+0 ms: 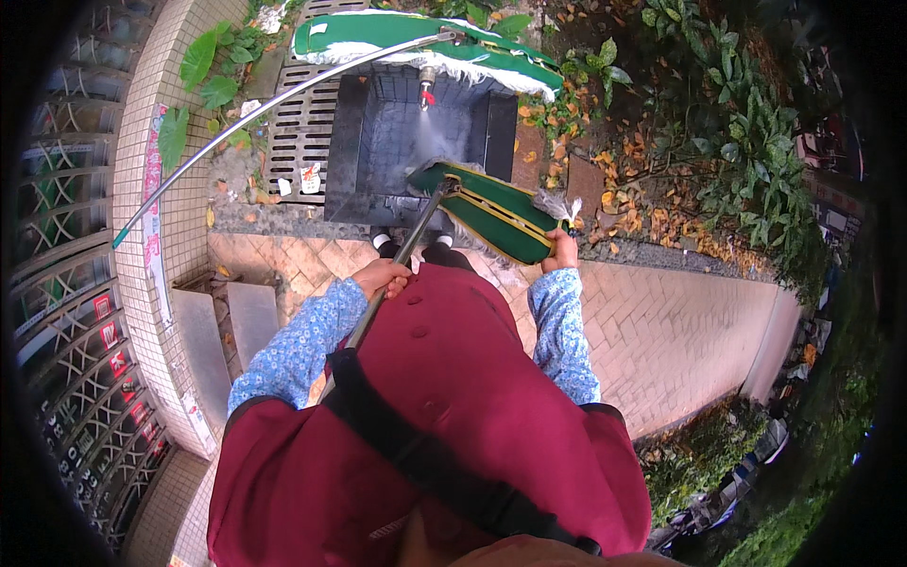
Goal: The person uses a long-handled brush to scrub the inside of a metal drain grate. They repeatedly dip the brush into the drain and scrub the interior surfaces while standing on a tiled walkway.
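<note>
My left hand (384,278) grips the metal pole (418,237) of a flat dust mop. The green mop head (496,209) has yellow edging and wet, greyish fringe. My right hand (562,251) holds the near right end of that head, beside a loose tuft of fringe (560,204). Its far left end reaches over a dark tiled basin (418,135). A tap with a red handle (426,96) sprays water down into the basin, close to that end.
A second green mop (425,46) with white fringe lies across the basin's far side, its long pole (283,92) slanting left to the tiled wall (145,142). A slotted drain grate (301,120) lies left of the basin. Leafy plants (744,106) grow at right; brick paving (638,319) lies below.
</note>
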The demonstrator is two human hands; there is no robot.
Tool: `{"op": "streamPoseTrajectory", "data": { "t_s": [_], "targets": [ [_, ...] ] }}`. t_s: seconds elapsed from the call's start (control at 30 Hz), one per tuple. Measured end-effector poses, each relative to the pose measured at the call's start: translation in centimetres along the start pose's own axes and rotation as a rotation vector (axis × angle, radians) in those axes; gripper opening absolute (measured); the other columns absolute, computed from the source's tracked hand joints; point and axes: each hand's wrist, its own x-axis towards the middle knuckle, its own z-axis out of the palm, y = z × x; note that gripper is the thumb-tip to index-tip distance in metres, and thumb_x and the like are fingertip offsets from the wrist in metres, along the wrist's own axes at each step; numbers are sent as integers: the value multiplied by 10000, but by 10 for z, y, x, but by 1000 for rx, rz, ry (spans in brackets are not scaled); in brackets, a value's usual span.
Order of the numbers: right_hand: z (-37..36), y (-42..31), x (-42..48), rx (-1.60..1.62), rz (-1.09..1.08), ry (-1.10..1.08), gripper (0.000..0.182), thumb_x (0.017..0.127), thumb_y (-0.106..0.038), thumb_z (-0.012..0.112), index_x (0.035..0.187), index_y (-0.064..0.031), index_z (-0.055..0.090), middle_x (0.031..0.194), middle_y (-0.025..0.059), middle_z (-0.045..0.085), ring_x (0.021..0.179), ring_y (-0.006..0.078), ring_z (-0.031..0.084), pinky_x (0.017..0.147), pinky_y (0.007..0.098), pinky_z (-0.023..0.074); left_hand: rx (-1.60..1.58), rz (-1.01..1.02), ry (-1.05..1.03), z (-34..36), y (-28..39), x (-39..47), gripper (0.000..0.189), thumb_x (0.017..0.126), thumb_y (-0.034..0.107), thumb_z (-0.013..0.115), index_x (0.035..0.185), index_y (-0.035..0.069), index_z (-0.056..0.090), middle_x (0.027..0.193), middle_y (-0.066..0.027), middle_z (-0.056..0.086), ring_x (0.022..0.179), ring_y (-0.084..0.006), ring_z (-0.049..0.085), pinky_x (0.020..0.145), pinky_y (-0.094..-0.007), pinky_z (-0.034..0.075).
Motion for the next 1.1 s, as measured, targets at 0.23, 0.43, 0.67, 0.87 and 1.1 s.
{"op": "streamPoseTrajectory", "data": {
  "t_s": [0.23, 0.43, 0.67, 0.87, 1.1],
  "targets": [
    [-68, 41, 100, 53, 134, -60, 242, 619, -37, 518, 857, 4, 538, 845, 147, 569, 777, 257, 551, 704, 367, 463, 41, 46, 112, 13, 25, 0, 123, 781, 77, 479, 673, 55, 424, 493, -6, 400, 369, -74, 365, 319, -220, 308],
    [-31, 48, 65, 272, 336, -81, 316, 674, -77, 418, 971, 22, 462, 959, 186, 537, 842, 341, 541, 772, 431, 451, 89, 56, 196, 10, 38, -2, 161, 769, 79, 489, 625, 62, 418, 497, -13, 415, 368, -80, 381, 324, -218, 311],
    [-41, -8, 58, 171, 266, -170, 348, 636, -30, 463, 980, 13, 482, 945, 152, 551, 853, 287, 548, 762, 397, 459, 174, 31, 121, 19, 32, 6, 150, 768, 85, 474, 633, 75, 409, 506, 9, 414, 369, -53, 370, 325, -207, 300],
    [78, -27, -42, -175, -244, 26, 496, 597, 34, 495, 1069, -64, 382, 762, 45, 453, 669, 168, 452, 593, 284, 406, 10, -80, -16, 12, 15, 15, 133, 769, 89, 466, 648, 70, 413, 501, 23, 388, 378, -48, 360, 333, -196, 297],
    [119, -1, -68, -242, -276, -164, 655, 673, 34, 498, 1253, -34, 202, 830, 74, 482, 658, 138, 467, 592, 257, 410, 5, -4, 25, -6, 20, 2, 187, 784, 100, 462, 610, 78, 397, 490, 6, 393, 378, -67, 359, 347, -210, 324]
  ]
}}
